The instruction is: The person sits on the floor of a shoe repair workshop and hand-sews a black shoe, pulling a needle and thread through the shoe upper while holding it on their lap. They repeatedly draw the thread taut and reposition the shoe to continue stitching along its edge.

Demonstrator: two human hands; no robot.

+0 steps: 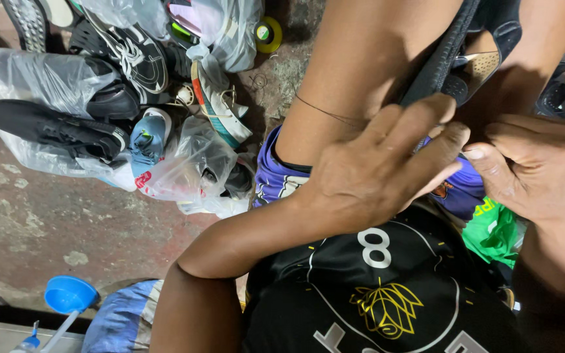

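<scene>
Both hands meet over the person's lap, close under the raised knees. Left hand (387, 170) lies palm down with its fingers (426, 131) curled forward, their tips pressing against the lower edge of a black shoe (465, 59) that stands just above them between the legs; whether the fingers actually clamp the shoe or only rest on it cannot be told. Right hand (544, 170) comes in from the other side, thumb pointing toward the left fingertips and almost touching them, fingers loosely bent; what it grips, if anything, is hidden. Directly beneath the two hands shows purple fabric (465, 189), and just below the right hand a bit of green plastic bag (492, 232). Well away to the left of the left hand, on the stained concrete floor (47, 222), lies a heap of shoes in clear plastic bags (53, 85), a black sneaker (53, 127) and a small blue shoe (148, 137) among them. Far below the left forearm sits a blue funnel (70, 294).
</scene>
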